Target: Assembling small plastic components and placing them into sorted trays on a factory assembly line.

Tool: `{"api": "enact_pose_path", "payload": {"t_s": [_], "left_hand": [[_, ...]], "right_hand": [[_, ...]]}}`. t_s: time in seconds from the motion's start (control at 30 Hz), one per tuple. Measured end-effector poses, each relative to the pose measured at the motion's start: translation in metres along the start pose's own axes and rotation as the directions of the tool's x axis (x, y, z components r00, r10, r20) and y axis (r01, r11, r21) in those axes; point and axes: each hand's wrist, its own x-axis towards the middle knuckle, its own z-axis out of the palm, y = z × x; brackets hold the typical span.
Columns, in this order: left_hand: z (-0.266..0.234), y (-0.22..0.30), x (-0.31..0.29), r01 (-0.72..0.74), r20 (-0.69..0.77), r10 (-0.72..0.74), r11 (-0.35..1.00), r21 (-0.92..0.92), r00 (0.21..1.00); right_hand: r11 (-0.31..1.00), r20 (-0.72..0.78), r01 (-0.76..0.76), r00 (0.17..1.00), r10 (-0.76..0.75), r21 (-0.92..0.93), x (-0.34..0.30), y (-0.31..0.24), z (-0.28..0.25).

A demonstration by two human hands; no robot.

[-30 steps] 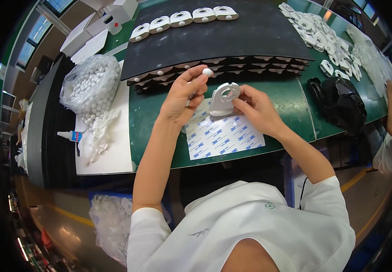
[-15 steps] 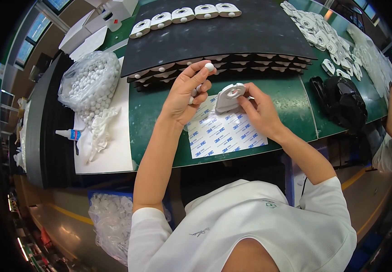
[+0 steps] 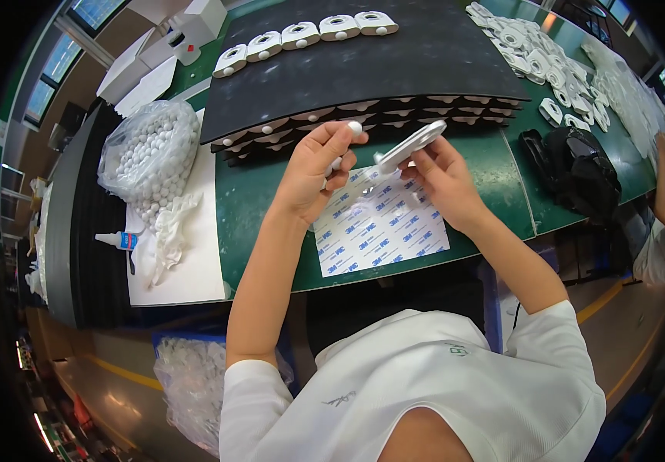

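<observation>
Between the thumb and forefinger of my left hand [image 3: 308, 171] is a small white ball [image 3: 355, 128]. At least one more white ball [image 3: 336, 163] is tucked in its curled fingers. My right hand [image 3: 449, 185] grips a flat white plastic piece [image 3: 414, 146] with a hole, now tilted nearly edge-on. A small white knob shows at its left end, close to my left hand but apart from it. Both hands hover over a white sheet with blue print [image 3: 382, 235] on the green table [image 3: 271, 254].
Stacked black boards [image 3: 363, 73] stand ahead, several white pieces with balls [image 3: 299, 35] lined up on top. A bag of white balls [image 3: 152, 146] and a glue bottle [image 3: 117, 240] lie left. Loose white pieces [image 3: 536, 61] and a black bag [image 3: 575, 169] are right; a co-worker's arm [image 3: 662, 181] shows beyond.
My right hand has turned the white piece from facing upright to a slanted, nearly edge-on position and raised it slightly. My left hand has dropped a little, still pinching the ball.
</observation>
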Motion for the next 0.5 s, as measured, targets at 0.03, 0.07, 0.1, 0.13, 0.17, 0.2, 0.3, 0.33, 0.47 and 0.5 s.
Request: {"api": "enact_pose_path", "payload": {"t_s": [0.03, 0.07, 0.1, 0.13, 0.17, 0.2, 0.3, 0.33, 0.47, 0.5], "left_hand": [[-0.005, -0.004, 0.001, 0.004, 0.013, -0.005, 0.998, 0.056, 1.0], [-0.006, -0.004, 0.001, 0.008, 0.027, -0.011, 0.994, 0.112, 1.0], [-0.005, -0.005, 0.001, 0.025, 0.027, -0.03, 0.987, 0.158, 0.999], [-0.004, -0.005, 0.0, 0.025, 0.031, -0.03, 0.987, 0.16, 0.999], [-0.002, -0.006, 0.0, 0.011, 0.062, -0.023, 0.981, 0.194, 0.998], [0.0, -0.006, -0.001, -0.005, 0.092, -0.017, 0.974, 0.227, 0.996], [0.007, -0.007, -0.001, 0.004, 0.08, -0.02, 0.98, 0.199, 0.997], [0.008, -0.007, -0.002, 0.018, 0.066, -0.034, 0.975, 0.22, 0.997], [0.009, -0.01, -0.002, 0.018, 0.04, -0.031, 0.956, 0.293, 0.999], [0.008, -0.01, -0.002, 0.018, 0.042, -0.032, 0.955, 0.297, 0.999]], "right_hand": [[0.969, -0.027, -0.081, 0.996, 0.09, 0.234, 0.001, -0.004, 0.0], [0.877, -0.034, -0.147, 0.983, 0.183, 0.457, 0.002, -0.006, -0.001], [0.84, 0.028, -0.153, 0.986, 0.162, 0.52, 0.002, 0.001, -0.007], [0.841, 0.025, -0.149, 0.987, 0.159, 0.52, 0.002, 0.002, -0.009], [0.825, 0.032, -0.164, 0.984, 0.174, 0.54, 0.002, 0.003, -0.01], [0.809, 0.04, -0.178, 0.981, 0.188, 0.56, 0.002, 0.003, -0.011], [0.82, 0.014, -0.165, 0.982, 0.188, 0.549, 0.002, 0.0, -0.01], [0.819, 0.014, -0.164, 0.982, 0.187, 0.55, 0.002, 0.0, -0.01], [0.849, -0.02, -0.132, 0.986, 0.166, 0.511, 0.002, -0.002, -0.009], [0.856, -0.025, -0.13, 0.986, 0.164, 0.501, 0.002, -0.001, -0.009]]}}
